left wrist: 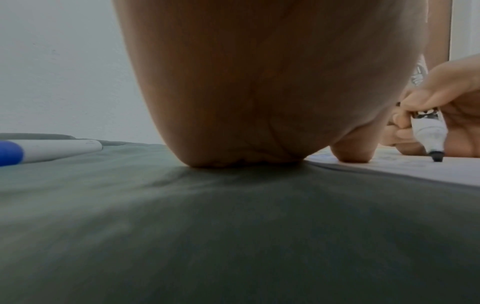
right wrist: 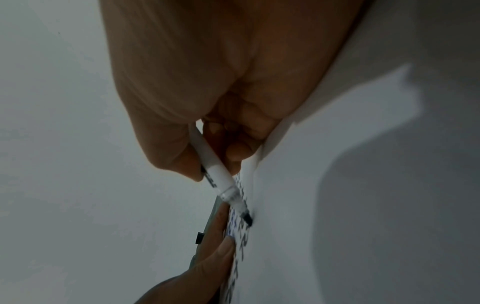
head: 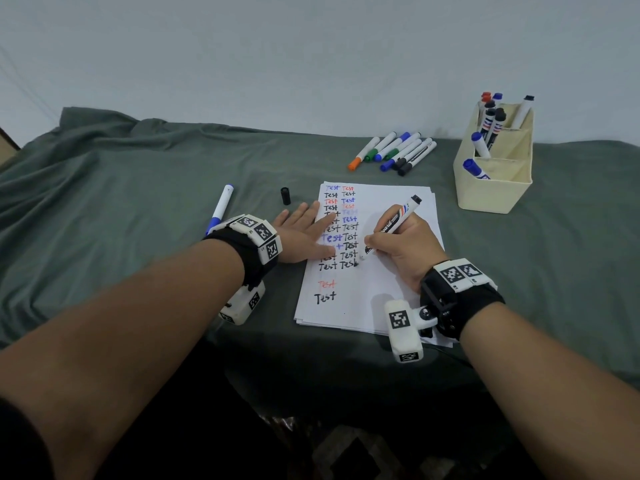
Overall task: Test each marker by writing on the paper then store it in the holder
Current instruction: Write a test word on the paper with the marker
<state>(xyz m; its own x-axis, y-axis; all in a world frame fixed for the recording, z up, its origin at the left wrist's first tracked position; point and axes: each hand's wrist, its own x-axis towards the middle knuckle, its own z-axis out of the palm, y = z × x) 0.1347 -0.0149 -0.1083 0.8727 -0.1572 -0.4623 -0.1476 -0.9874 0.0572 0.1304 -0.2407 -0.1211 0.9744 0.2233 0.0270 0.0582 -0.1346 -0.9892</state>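
Right hand (head: 405, 245) is gripping black marker (head: 393, 226), nib on paper (head: 388, 292) finishing "Test", left hand (head: 304, 233) lying flat pinning the sheet's left edge; risking smear, or loose cap (head: 285, 196) rolling off before holder (head: 493, 168) storage.

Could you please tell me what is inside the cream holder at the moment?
The cream holder has capped markers standing in its compartments, with black, blue and red caps. Its walls hide their lower ends and the compartment floors.
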